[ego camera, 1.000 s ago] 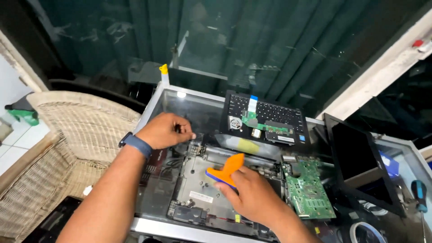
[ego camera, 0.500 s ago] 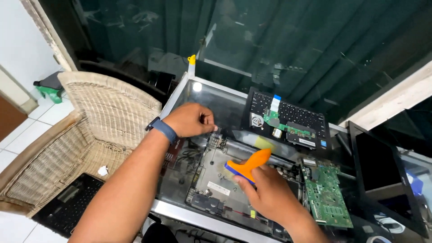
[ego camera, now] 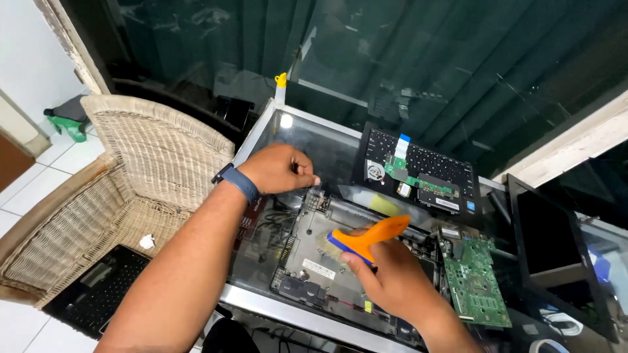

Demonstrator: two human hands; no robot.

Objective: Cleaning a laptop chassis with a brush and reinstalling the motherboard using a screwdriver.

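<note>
Right hand (ego camera: pixel 386 284) grips the orange brush (ego camera: pixel 367 239), bristles left over the laptop base (ego camera: pixel 314 261); left hand (ego camera: pixel 278 168), fisted, pins its far-left corner.

I see the orange-handled brush (ego camera: pixel 366 240) with a blue band, tilted, bristles down on the opened laptop base (ego camera: pixel 314 261). That grey chassis lies flat on the glass worktop (ego camera: pixel 314 140), its near-left corner probably a speaker, though it's blurred.
</note>
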